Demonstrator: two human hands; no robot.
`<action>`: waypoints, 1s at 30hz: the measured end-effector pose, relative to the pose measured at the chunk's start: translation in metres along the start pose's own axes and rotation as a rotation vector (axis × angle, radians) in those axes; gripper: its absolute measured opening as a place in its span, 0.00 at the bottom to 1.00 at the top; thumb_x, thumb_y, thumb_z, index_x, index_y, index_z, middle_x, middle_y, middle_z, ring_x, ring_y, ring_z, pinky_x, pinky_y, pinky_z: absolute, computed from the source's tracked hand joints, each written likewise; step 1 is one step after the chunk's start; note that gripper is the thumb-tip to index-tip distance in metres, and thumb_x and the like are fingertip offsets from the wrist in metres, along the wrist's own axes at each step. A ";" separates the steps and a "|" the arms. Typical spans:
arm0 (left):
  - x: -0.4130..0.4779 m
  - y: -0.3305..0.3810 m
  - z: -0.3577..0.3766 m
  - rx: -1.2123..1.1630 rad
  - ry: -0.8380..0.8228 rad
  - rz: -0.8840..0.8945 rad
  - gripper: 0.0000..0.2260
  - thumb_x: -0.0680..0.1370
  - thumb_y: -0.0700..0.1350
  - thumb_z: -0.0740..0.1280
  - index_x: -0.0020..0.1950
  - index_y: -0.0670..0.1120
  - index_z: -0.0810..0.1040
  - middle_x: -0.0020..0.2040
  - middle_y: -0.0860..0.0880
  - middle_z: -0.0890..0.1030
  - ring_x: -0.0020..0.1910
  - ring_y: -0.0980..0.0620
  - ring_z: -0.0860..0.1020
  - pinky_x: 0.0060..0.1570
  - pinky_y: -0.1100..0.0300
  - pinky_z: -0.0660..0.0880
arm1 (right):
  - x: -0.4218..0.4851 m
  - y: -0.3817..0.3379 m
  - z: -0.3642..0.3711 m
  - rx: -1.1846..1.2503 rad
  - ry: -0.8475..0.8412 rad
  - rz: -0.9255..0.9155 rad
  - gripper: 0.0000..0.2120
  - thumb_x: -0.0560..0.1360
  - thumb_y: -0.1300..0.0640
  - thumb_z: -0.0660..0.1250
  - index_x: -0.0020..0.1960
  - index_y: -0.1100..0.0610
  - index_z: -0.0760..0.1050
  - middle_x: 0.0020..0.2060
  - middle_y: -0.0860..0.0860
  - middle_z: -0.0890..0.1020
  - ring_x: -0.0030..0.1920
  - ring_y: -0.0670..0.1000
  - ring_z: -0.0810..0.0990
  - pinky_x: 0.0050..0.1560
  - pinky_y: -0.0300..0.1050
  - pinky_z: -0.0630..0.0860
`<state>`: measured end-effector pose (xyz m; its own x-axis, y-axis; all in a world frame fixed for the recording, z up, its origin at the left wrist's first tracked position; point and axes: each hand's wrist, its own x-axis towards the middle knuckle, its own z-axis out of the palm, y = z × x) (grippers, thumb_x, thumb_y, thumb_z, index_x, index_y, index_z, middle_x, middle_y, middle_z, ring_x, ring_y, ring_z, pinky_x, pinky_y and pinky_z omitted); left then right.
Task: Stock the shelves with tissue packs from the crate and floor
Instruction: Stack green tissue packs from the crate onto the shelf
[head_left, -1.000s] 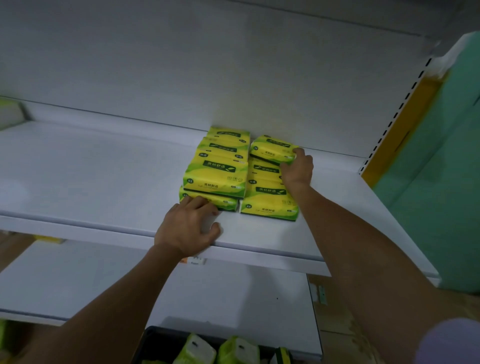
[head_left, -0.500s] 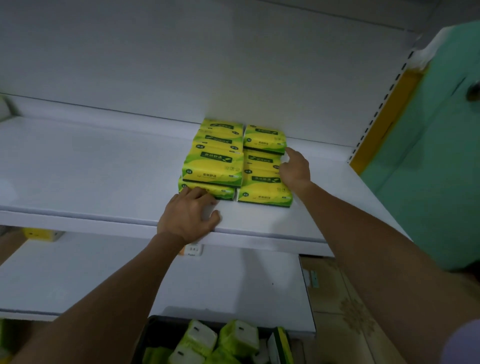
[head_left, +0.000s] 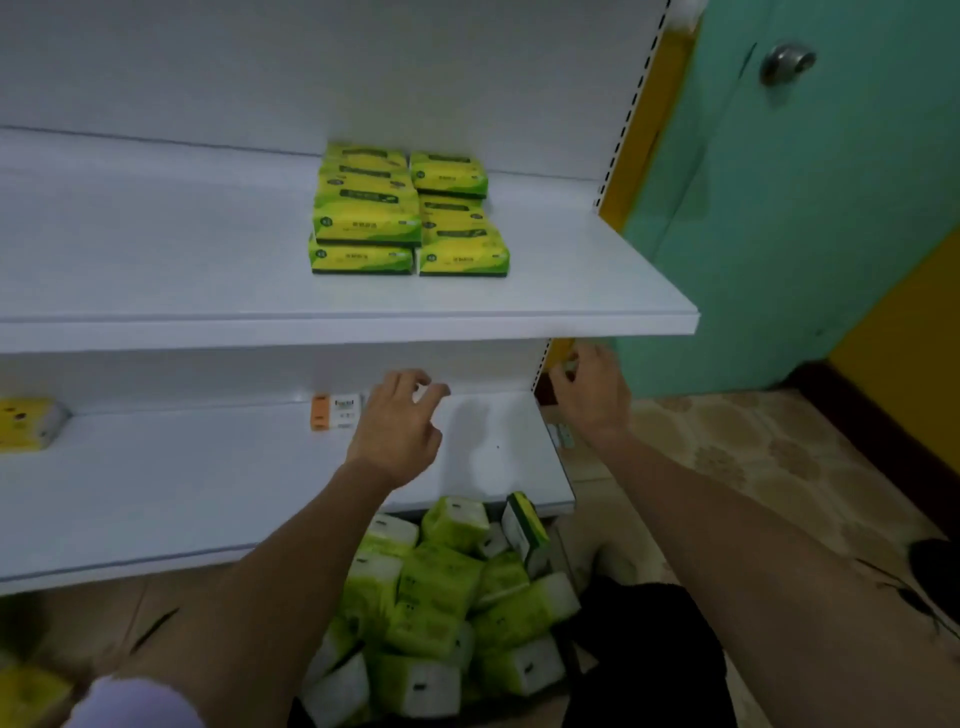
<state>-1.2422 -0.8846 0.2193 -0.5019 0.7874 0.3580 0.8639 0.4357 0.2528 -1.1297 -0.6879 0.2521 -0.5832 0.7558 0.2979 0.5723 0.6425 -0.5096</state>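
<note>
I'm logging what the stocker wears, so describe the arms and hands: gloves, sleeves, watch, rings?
No gloves, watch or ring: the left hand and right hand are bare. The left forearm and right forearm are uncovered. A pale lilac sleeve shows on the left upper arm.

Stacked tissue packs (head_left: 405, 213) sit on the upper shelf (head_left: 571, 291), toward its right. Below the lower shelf (head_left: 156, 493), the crate (head_left: 566, 649) holds loose packs (head_left: 441, 613).
</note>
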 end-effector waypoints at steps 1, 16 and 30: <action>-0.012 0.004 0.013 -0.037 -0.068 -0.001 0.19 0.64 0.40 0.64 0.55 0.42 0.78 0.50 0.39 0.78 0.48 0.37 0.76 0.45 0.47 0.75 | -0.010 0.011 0.008 0.002 -0.024 0.028 0.10 0.76 0.57 0.62 0.53 0.63 0.72 0.50 0.59 0.75 0.50 0.58 0.74 0.45 0.47 0.69; -0.092 0.002 0.185 -0.276 -0.523 -0.216 0.31 0.68 0.55 0.48 0.64 0.44 0.73 0.59 0.41 0.75 0.56 0.40 0.74 0.50 0.49 0.73 | -0.109 0.154 0.178 0.006 -0.538 0.468 0.32 0.77 0.50 0.64 0.74 0.61 0.56 0.69 0.60 0.67 0.66 0.61 0.69 0.62 0.53 0.69; -0.062 -0.013 0.179 -0.360 -0.530 -0.277 0.25 0.71 0.52 0.53 0.65 0.46 0.73 0.61 0.43 0.73 0.61 0.42 0.71 0.56 0.52 0.70 | -0.091 0.139 0.171 0.077 -0.571 0.357 0.09 0.76 0.63 0.63 0.55 0.62 0.76 0.50 0.62 0.80 0.52 0.62 0.78 0.50 0.53 0.75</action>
<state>-1.2145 -0.8608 0.0329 -0.5340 0.8145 -0.2267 0.5930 0.5519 0.5863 -1.0955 -0.6885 0.0166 -0.5909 0.7211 -0.3618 0.7563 0.3390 -0.5596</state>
